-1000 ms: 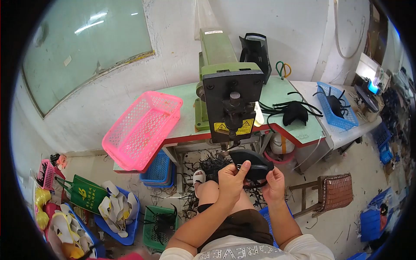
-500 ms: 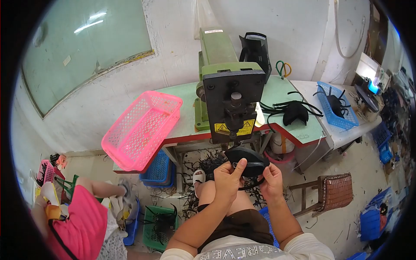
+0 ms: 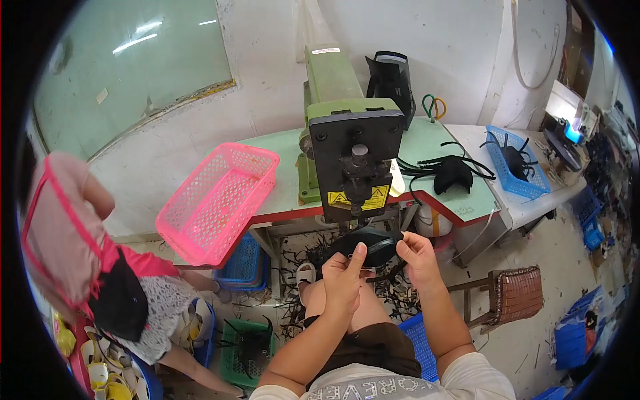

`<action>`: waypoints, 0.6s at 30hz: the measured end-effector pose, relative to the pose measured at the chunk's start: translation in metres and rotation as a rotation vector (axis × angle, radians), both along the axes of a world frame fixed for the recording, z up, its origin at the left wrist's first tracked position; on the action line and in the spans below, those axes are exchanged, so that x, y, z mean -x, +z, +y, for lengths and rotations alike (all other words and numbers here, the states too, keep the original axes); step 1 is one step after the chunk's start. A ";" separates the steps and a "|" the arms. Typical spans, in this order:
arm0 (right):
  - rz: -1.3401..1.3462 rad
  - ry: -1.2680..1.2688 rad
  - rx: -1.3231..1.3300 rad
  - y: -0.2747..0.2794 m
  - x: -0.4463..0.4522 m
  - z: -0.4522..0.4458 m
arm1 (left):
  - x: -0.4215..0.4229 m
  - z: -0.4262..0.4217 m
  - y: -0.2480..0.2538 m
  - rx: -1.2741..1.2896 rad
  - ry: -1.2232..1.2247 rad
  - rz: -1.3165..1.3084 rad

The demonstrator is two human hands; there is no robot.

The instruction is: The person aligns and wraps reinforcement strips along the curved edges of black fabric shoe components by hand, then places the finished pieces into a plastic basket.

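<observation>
A black shoe upper point(image 3: 375, 249) with a rounded body and thin straps is held up in front of my lap, just below the head of a green press machine point(image 3: 355, 160) with yellow warning labels. My left hand point(image 3: 343, 277) grips its left side, the thumb pressed on the front. The fingers of my right hand point(image 3: 419, 259) pinch the right end near a strap. Part of the far side is hidden behind my fingers. A similar black piece with several straps point(image 3: 453, 175) lies on the green tabletop point(image 3: 427, 137) to the right of the machine.
A pink basket point(image 3: 217, 200) overhangs the table's left front edge. Blue basket point(image 3: 517, 163) with black pieces stands right; green-and-orange-handled scissors point(image 3: 434, 107) lie behind. A wooden chair point(image 3: 513, 297) is at right. At left, another person point(image 3: 73, 227) stands near a tub of soles.
The other person at left has risen from a low bent position to standing. My hands and the black shoe upper have shifted slightly, the upper tilting a little; both hands keep their hold.
</observation>
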State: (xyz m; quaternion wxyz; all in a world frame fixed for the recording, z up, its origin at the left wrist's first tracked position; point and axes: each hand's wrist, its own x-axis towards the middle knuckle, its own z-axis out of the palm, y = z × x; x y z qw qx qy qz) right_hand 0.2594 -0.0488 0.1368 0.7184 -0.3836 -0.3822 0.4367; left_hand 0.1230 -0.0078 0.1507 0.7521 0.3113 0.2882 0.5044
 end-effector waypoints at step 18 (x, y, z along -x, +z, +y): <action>-0.247 0.187 0.034 0.024 -0.005 0.032 | 0.015 -0.004 -0.007 0.181 -0.046 -0.222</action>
